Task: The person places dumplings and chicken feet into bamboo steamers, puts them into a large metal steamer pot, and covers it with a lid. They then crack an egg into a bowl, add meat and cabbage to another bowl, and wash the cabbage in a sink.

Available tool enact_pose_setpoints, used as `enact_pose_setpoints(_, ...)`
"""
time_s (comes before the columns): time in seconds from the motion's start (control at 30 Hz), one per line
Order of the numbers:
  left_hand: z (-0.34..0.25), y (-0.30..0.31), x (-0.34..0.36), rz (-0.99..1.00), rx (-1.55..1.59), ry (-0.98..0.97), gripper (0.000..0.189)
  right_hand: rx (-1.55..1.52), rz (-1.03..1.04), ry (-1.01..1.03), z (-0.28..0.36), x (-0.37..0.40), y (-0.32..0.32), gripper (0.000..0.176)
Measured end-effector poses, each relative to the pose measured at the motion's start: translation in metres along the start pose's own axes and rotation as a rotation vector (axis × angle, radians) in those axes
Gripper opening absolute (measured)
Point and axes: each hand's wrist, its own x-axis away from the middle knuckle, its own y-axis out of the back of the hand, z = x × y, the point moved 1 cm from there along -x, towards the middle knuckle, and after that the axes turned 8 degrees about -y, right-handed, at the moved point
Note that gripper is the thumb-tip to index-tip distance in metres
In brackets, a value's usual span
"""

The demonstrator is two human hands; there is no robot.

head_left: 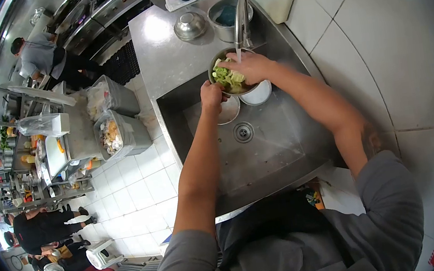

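Note:
A round metal bowl [248, 88] holds pale and bright green leafy vegetable pieces [231, 78] under the running tap [239, 27], over the far end of the steel sink [268, 156]. My left hand [213, 96] grips the bowl's rim on its left side, fingers wrapped round it. My right hand [246, 68] lies on the vegetables inside the bowl, in the stream of water, with its fingers spread. Beneath the bowl, a white round container [258, 94] and another round dish [230, 111] sit in the sink, partly hidden.
An upturned metal bowl [190, 26] and a metal pot [224, 18] stand on the steel counter [159, 61]. Grey bins [133, 135] hold waste at the left. A person [42, 54] works at the upper left; several people stand at the lower left. A tiled wall rises on the right.

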Motion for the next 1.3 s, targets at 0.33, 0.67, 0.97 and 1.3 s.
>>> enact_pose_setpoints(0.33, 0.011, -0.009, -0.015, 0.063, 0.096, 0.002, 0.023, -0.246, 0.006, -0.008, -0.021, 0.01, 0.023, 0.06)
enact_pose_setpoints(0.67, -0.024, -0.055, -0.028, 0.205, -0.341, -0.192, 0.02, -0.354, -0.139, -0.23, -0.029, 0.069, 0.033, 0.069)
enact_pose_setpoints(0.97, -0.017, -0.072, -0.005, 0.197, -0.194, -0.234, 0.021, -0.135, 0.003, -0.637, -0.01, 0.042, 0.033, 0.076)
enact_pose_setpoints(1.3, 0.011, -0.042, 0.009, -0.011, -0.086, -0.138, 0.016, -0.156, -0.018, -0.24, 0.003, 0.024, -0.002, 0.07)
